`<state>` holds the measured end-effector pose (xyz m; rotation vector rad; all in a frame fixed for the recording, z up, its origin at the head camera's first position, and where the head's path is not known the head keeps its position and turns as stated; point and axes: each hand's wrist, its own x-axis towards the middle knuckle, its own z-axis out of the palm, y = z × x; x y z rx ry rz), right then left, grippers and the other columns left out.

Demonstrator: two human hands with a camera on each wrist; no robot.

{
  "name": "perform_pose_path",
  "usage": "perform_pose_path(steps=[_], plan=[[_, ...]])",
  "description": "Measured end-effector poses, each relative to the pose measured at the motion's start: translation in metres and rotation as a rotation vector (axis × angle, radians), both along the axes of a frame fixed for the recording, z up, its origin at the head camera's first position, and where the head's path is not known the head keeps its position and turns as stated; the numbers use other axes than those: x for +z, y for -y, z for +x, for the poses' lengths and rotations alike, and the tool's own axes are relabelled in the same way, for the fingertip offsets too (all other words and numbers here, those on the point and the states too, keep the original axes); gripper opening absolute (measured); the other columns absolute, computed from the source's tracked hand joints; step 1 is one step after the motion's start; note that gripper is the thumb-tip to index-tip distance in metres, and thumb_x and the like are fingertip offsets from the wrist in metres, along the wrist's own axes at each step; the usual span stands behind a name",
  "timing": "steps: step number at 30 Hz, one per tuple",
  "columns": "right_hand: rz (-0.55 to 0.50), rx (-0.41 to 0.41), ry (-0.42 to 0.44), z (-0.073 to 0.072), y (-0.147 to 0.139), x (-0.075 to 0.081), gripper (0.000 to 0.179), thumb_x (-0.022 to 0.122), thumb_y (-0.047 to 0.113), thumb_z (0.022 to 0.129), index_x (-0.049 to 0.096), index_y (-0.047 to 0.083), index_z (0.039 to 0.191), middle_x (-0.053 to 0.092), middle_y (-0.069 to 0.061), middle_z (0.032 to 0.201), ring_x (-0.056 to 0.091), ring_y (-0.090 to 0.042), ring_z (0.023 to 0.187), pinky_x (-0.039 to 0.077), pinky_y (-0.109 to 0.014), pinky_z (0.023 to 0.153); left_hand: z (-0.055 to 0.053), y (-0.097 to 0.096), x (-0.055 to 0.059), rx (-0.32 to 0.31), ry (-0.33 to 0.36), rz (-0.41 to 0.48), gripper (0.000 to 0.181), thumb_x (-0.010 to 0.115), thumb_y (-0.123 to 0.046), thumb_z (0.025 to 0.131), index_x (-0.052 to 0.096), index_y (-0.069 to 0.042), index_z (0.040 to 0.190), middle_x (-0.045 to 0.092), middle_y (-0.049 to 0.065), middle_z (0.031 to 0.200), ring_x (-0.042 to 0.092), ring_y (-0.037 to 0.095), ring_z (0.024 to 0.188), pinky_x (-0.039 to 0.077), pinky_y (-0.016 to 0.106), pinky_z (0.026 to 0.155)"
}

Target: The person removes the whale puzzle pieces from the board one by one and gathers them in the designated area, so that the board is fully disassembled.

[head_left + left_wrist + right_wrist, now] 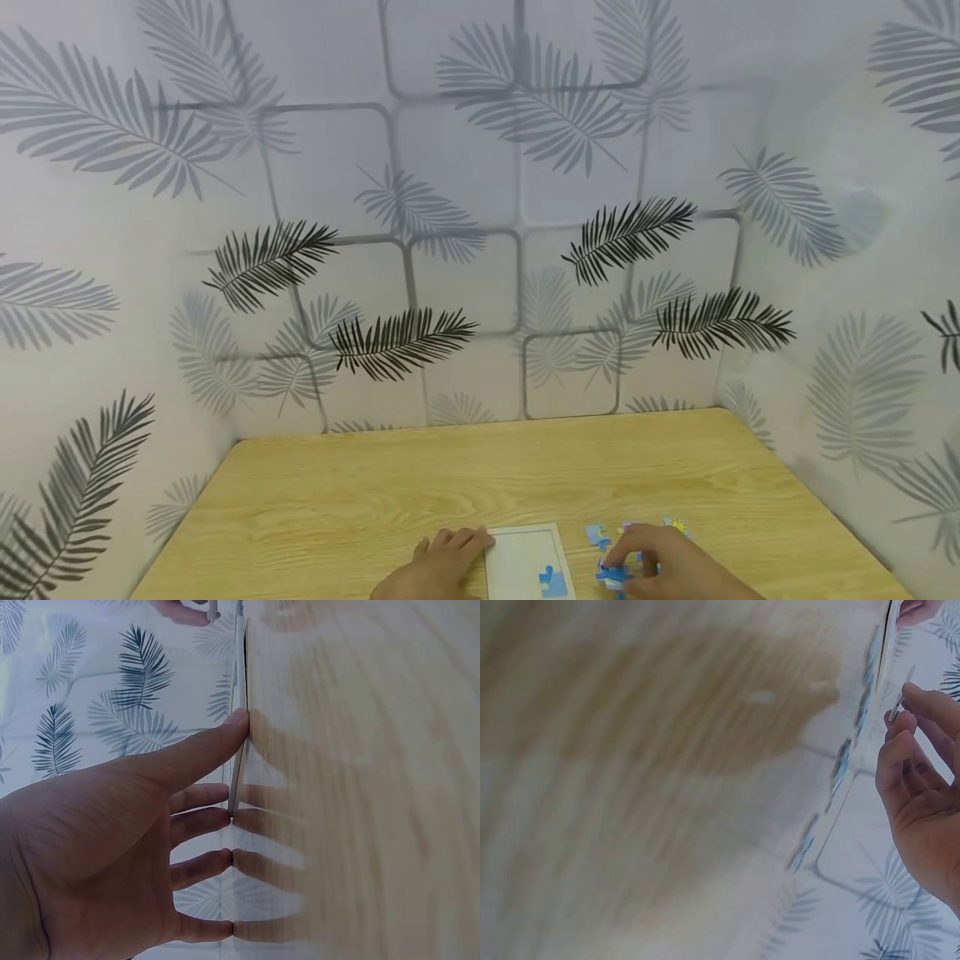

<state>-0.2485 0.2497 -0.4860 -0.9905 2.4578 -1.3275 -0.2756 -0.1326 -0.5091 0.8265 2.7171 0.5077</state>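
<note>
A white puzzle tray (517,554) lies on the table, with one blue jigsaw piece (554,583) at its lower right. My left hand (438,571) rests at the tray's left side. In the left wrist view, the thumb (225,733) touches the tray's edge and the other fingers reach down to the tabletop, fairly straight. To the right of the tray, my right hand (671,567) pinches a small jigsaw piece (902,691) between thumb and fingertips, raised off the table in the right wrist view. Loose blue pieces (597,535) lie around and partly beneath that hand.
A piece with a yellow sun (678,526) lies just behind the right hand. The wood-grain table (420,475) runs back to a wall (465,283) with a leaf pattern, and similar walls stand to the left and right.
</note>
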Motion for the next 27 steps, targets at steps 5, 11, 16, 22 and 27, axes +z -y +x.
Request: perform_pose_path(steps=[5,11,16,22,27], plan=[[0.005,0.008,0.042,0.005,-0.029,-0.003,0.018,0.075,0.011,0.095,0.076,0.01,0.112,0.067,-0.002,0.096,0.05,0.003,0.064,0.048,-0.025,0.055,0.012,-0.006,0.022,0.003,0.0,-0.022,0.078,0.078,-0.051,0.089,0.047,-0.021,0.153,0.048,0.003,0.155,0.046,0.034,0.136,0.038,0.07,0.106],[-0.032,0.097,-0.027,0.008,-0.054,-0.012,0.018,0.075,0.005,0.093,0.076,0.009,0.11,0.067,-0.002,0.096,0.046,0.008,0.067,0.046,-0.023,0.053,0.011,-0.006,0.019,0.016,0.019,-0.004,0.078,0.078,-0.052,0.088,0.047,-0.022,0.153,0.047,0.003,0.156,0.045,0.036,0.137,0.036,0.072,0.107],[-0.064,0.157,-0.078,0.009,-0.059,-0.02,0.021,0.075,0.0,0.092,0.075,0.009,0.111,0.066,-0.009,0.096,0.045,0.01,0.07,0.045,-0.02,0.054,0.009,-0.008,0.019,0.033,0.047,0.0,0.077,0.08,-0.048,0.088,0.047,-0.023,0.153,0.047,0.003,0.156,0.044,0.037,0.139,0.034,0.072,0.109],[-0.044,0.08,-0.022,0.01,-0.049,-0.01,0.017,0.072,0.003,0.096,0.073,0.007,0.112,0.064,-0.006,0.095,0.05,0.006,0.068,0.048,-0.022,0.053,0.01,-0.006,0.02,0.007,0.022,-0.004,0.077,0.078,-0.051,0.09,0.046,-0.022,0.153,0.046,0.004,0.156,0.044,0.036,0.137,0.036,0.072,0.107],[-0.064,0.022,0.078,0.009,-0.026,0.001,0.022,0.066,0.01,0.102,0.069,0.003,0.123,0.069,-0.008,0.107,0.056,-0.001,0.069,0.051,-0.026,0.057,0.005,0.0,0.005,-0.013,0.001,0.023,0.086,0.072,-0.067,0.086,0.043,-0.024,0.155,0.045,0.002,0.157,0.043,0.034,0.137,0.036,0.072,0.108]])
